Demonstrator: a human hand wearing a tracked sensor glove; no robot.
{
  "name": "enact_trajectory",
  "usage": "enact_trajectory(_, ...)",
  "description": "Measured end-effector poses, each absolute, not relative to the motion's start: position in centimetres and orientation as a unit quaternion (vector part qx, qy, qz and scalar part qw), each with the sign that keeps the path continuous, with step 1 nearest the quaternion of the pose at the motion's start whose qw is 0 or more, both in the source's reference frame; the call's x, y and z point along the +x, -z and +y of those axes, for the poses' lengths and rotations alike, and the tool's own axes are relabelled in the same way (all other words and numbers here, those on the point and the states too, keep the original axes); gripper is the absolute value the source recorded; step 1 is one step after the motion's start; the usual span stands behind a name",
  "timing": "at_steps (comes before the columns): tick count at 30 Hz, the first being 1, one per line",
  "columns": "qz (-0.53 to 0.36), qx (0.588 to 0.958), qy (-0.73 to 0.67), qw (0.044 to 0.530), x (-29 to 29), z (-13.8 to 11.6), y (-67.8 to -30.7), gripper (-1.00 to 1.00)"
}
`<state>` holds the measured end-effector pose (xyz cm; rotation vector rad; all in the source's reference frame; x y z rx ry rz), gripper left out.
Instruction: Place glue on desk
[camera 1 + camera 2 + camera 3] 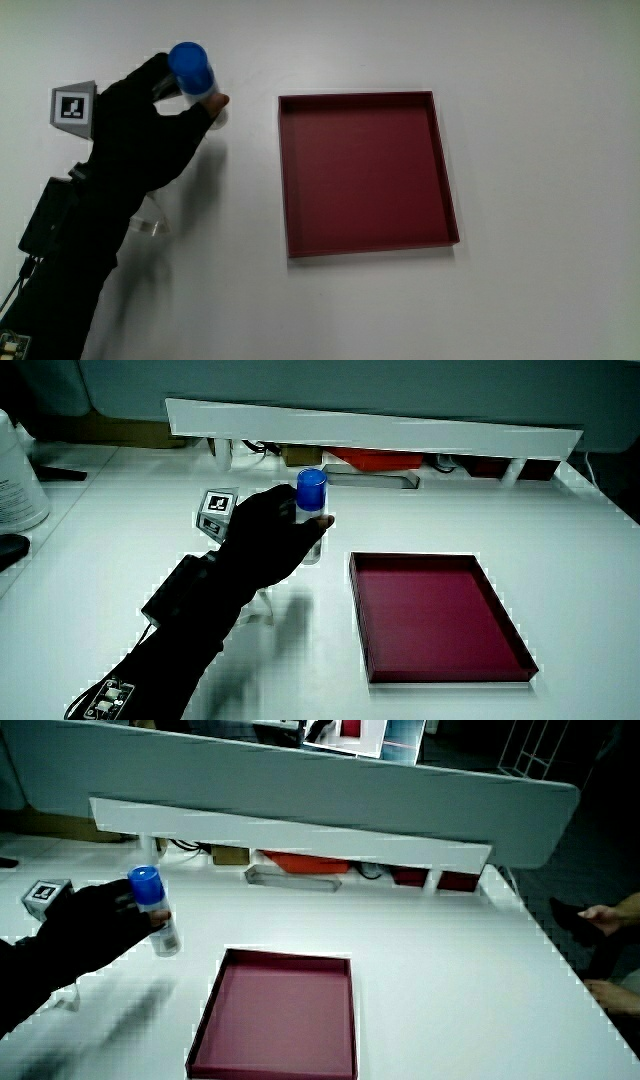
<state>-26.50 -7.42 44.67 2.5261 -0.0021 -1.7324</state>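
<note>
— Closest to the camera was what?
— Black-sleeved forearm [190,625], running up to the hand [140,135], with the cube [73,107] on its back.
— And the fingers?
— Fingers [165,80] were curled around the glue [192,68], pinching its pale barrel; the blue cap stood clear above them. In both side views the glue [312,500] stood nearly upright.
— Was it resting on the tabletop?
— Could not tell. The hand covered much of the barrel, and the base was hard to make out in a side view [166,942].
— Where was it?
— Beside the tray [284,170], apart from it, level with the tray's corner farthest from the person.
— Describe the surface.
— White, plain tabletop [540,80]. The tray was dark red, shallow and square, with nothing in it. Something small and clear [150,222] lay by the forearm; what it was could not be told.
— And the room?
— A low white partition [370,428] ran along the table's edge farthest from the person, with red and brown things tucked under it, only partly seen. A white container [20,480] stood at the tabletop's edge, cut off.
</note>
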Motion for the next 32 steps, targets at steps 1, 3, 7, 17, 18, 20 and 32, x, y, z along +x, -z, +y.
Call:
enact_trajectory(1, -0.005, 0.827, 0.560, 0.038, -26.8, -7.4, -44.9, 0.00)
enact_trajectory(3, -0.010, 0.834, 0.550, 0.033, -27.5, -7.4, -45.6, 0.00)
enact_trajectory(7, -0.026, 0.836, 0.547, 0.032, -28.2, -7.1, -46.9, 0.00)
enact_trajectory(17, -0.056, 0.839, 0.540, 0.041, -28.9, -6.7, -49.0, 0.00)
enact_trajectory(18, -0.058, 0.837, 0.542, 0.045, -28.8, -6.8, -49.0, 0.00)
enact_trajectory(20, -0.058, 0.833, 0.548, 0.040, -28.9, -6.8, -49.3, 0.00)
enact_trajectory(32, -0.076, 0.829, 0.551, 0.064, -29.3, -5.9, -50.0, -0.57)
